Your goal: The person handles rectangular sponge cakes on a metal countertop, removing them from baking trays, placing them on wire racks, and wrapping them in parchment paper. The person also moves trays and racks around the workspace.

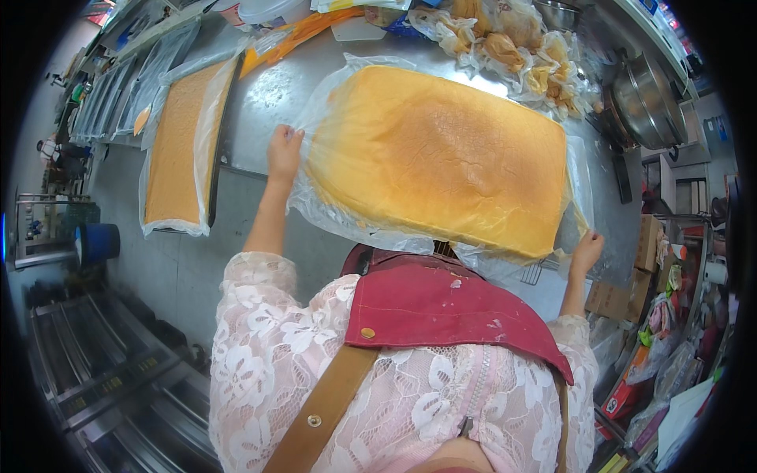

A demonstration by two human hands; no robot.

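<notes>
A large rectangular sheet of sponge cake (449,154), yellow with a browned middle, lies before me with clear plastic film (343,227) around and under it. My left hand (285,152) grips the gathered film at the cake's left end and pulls it into taut creases. At the near right corner, my right hand (586,251) pinches a stretched strip of the film. The film covers the left end of the cake, and its loose edges spread along the near side.
A second sponge cake (183,136) sits in a film-lined tray at the left, projecting past the steel table (266,100). Crumpled plastic bags (514,53) pile up at the back right. Steel pots (647,103) stand at the right, with cardboard boxes (618,292) below. Metal trays (106,97) line the far left.
</notes>
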